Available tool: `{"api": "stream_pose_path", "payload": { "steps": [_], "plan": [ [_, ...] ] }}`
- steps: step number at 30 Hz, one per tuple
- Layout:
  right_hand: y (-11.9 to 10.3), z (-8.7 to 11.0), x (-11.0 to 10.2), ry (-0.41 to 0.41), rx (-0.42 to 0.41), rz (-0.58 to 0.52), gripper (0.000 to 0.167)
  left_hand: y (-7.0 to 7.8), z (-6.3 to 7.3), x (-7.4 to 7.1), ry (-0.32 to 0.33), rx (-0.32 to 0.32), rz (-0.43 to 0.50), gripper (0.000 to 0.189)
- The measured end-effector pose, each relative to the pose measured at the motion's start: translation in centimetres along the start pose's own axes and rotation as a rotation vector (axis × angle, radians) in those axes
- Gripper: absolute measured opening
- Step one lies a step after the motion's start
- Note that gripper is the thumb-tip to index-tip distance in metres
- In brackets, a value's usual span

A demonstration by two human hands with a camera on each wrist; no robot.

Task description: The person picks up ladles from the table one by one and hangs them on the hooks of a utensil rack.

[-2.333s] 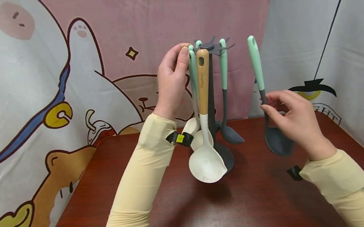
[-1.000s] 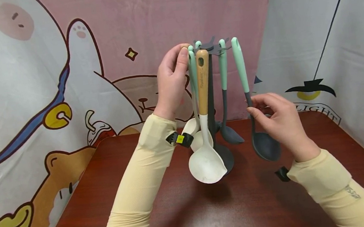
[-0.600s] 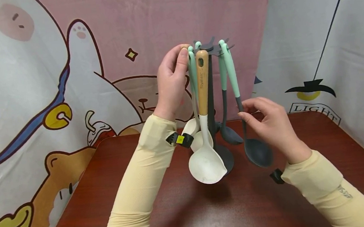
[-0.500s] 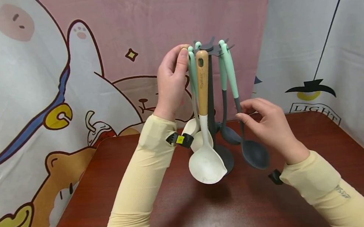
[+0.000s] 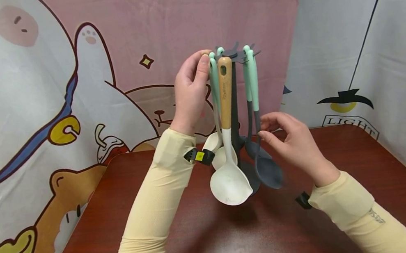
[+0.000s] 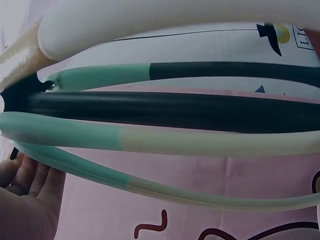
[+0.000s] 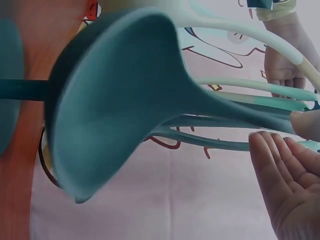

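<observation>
A dark grey utensil rack [image 5: 234, 102] stands on the table, hung with kitchen tools. My left hand [image 5: 189, 90] pinches the tip of a rack prong, beside the mint handles of two white utensils [image 6: 165, 142]. On the rack's right side hangs a dark grey ladle [image 5: 269, 172] with a mint handle, its bowl slightly blurred. Right at its shaft is my right hand [image 5: 297, 143], thumb and fingers spread; the right wrist view shows the fingers [image 7: 270, 160] straight below the shaft. In front hangs a white ladle [image 5: 230, 183] with a wooden handle.
Behind the grey ladle hangs another dark utensil [image 5: 252, 148] with a mint handle. The reddish-brown table [image 5: 132, 233] extends to both sides. A printed cloth backdrop [image 5: 250, 10] rises behind it. Black straps [image 5: 200, 156] are on the wrists.
My right hand has brought the grey ladle leftward onto the rack and let it go; it now hangs nearly straight, its bowl swung left. My left hand has stayed at the rack's top.
</observation>
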State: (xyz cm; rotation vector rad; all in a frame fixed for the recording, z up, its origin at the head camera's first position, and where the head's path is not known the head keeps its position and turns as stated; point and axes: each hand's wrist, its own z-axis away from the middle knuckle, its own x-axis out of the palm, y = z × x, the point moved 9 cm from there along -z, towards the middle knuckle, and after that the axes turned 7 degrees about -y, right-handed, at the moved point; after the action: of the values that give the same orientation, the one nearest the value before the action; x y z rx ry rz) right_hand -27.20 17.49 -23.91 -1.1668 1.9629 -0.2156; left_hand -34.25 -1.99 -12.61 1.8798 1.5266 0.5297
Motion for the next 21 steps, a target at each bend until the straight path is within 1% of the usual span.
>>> {"api": "stream_pose_path", "payload": {
  "steps": [6, 9, 13, 17, 21],
  "plan": [
    [0.7, 0.8, -0.3, -0.001, 0.031, 0.001, 0.03, -0.2, 0.0, 0.0, -0.008, -0.029, 0.013, 0.033],
    [1.0, 1.3, -0.5, 0.004, 0.048, -0.004, 0.03, -0.5, 0.2, -0.1, -0.007, -0.062, 0.024, 0.038],
    [1.6, 2.1, -0.5, 0.001, 0.065, 0.005, 0.031, -0.8, 0.6, -0.1, -0.024, -0.077, 0.006, 0.044],
    [2.3, 2.9, -0.4, 0.003, 0.064, 0.03, 0.035, -1.0, 1.4, 0.1, -0.067, -0.086, -0.061, 0.046],
    [2.8, 3.8, -0.5, 0.004, 0.053, 0.074, 0.04, -1.4, 2.7, 0.1, -0.095, -0.101, -0.193, 0.048]
  ]
}}
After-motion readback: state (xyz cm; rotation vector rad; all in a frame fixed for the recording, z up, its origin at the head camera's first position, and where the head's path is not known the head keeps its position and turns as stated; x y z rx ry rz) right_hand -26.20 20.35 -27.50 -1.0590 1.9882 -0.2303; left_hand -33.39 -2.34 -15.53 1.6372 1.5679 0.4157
